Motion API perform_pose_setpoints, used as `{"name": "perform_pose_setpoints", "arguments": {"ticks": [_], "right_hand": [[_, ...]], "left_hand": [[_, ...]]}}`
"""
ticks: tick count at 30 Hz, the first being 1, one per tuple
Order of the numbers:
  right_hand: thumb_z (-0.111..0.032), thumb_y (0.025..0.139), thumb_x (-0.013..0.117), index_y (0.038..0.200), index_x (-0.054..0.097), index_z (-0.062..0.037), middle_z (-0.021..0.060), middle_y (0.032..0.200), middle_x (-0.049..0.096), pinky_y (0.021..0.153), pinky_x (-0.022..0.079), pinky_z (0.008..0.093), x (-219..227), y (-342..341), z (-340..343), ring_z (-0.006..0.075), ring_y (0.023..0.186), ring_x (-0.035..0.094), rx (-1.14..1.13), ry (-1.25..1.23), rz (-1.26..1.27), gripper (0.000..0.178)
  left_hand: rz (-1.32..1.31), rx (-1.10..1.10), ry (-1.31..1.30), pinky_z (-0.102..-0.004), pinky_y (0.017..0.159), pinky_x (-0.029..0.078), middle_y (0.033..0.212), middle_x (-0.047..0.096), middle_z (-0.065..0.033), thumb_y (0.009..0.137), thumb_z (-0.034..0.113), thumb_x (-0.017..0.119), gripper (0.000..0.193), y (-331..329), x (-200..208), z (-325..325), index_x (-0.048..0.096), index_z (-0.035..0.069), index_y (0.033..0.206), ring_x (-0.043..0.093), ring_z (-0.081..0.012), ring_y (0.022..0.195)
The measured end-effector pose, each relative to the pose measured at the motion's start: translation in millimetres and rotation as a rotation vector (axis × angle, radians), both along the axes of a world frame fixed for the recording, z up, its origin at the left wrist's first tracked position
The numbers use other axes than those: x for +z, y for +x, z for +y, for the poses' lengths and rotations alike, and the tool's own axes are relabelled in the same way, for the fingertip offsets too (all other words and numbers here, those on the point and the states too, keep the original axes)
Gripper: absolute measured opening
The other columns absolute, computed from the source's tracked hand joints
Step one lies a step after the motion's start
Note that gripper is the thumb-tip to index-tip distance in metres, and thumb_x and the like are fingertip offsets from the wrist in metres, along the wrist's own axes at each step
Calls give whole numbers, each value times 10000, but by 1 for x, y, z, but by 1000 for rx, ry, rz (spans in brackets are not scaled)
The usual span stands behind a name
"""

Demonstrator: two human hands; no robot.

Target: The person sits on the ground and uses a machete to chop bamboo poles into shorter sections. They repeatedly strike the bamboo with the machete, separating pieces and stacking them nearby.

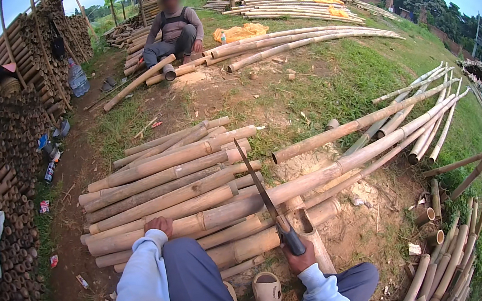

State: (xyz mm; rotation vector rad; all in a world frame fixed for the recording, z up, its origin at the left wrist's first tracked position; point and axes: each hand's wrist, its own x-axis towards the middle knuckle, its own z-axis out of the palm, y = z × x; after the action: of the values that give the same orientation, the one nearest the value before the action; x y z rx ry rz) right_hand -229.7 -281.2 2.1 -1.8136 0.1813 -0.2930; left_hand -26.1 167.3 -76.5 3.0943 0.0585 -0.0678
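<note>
A long bamboo pole [320, 174] runs from beside my left leg out to the far right, resting over other bamboo pieces. My left hand [159, 226] lies on its near left end, fingers curled over the top. In my right hand [300, 256] is a handsaw [266, 200], held by its dark handle. The blade points up and away and crosses the pole right of my knees; whether its teeth have cut in cannot be made out. Under the pole, by the saw handle, stands a notched bamboo support [304, 221]. Cut bamboo lengths [157, 177] lie stacked beyond my left hand.
Another person [178, 31] sits at the back among bamboo poles [298, 34]. Tall bamboo stacks [7, 149] line the left, with a large water bottle [78, 78] nearby. More poles [369, 121] spread to the right. Short pieces [442, 267] lie at lower right. Sawdust [313, 167] covers the ground.
</note>
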Motion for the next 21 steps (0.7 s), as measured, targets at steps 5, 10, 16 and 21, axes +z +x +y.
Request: {"name": "perform_pose_setpoints", "arguments": {"ticks": [5,10,16,21], "right_hand": [[-146,854,745,953,701,-1,93,733,680,643,489,329,0,-11,-4,137,663,609,-1,-40,48,181],[-119,855,738,970,704,-1,66,744,678,635,479,316,1,-16,-3,101,679,584,9,45,111,169],[-109,855,742,976,709,-2,57,750,677,643,482,309,-16,-19,-1,92,695,586,-34,51,32,164],[-130,851,760,990,718,-6,74,774,699,676,501,318,-30,-19,-5,119,727,632,-39,74,154,191]], "left_hand": [[74,-187,155,-509,895,502,1109,664,-143,947,288,444,274,-18,-4,3,656,164,1070,632,-327,1078],[-39,-130,115,-516,906,481,1054,644,-164,960,280,459,261,-27,-20,6,639,150,1097,617,-350,1049],[55,-162,108,-527,944,458,1119,641,-172,973,309,460,294,-32,5,-6,642,167,1156,601,-363,1101],[169,-23,14,-535,969,451,1257,624,-165,999,353,418,352,-31,26,-15,629,178,1219,575,-368,1188]]}}
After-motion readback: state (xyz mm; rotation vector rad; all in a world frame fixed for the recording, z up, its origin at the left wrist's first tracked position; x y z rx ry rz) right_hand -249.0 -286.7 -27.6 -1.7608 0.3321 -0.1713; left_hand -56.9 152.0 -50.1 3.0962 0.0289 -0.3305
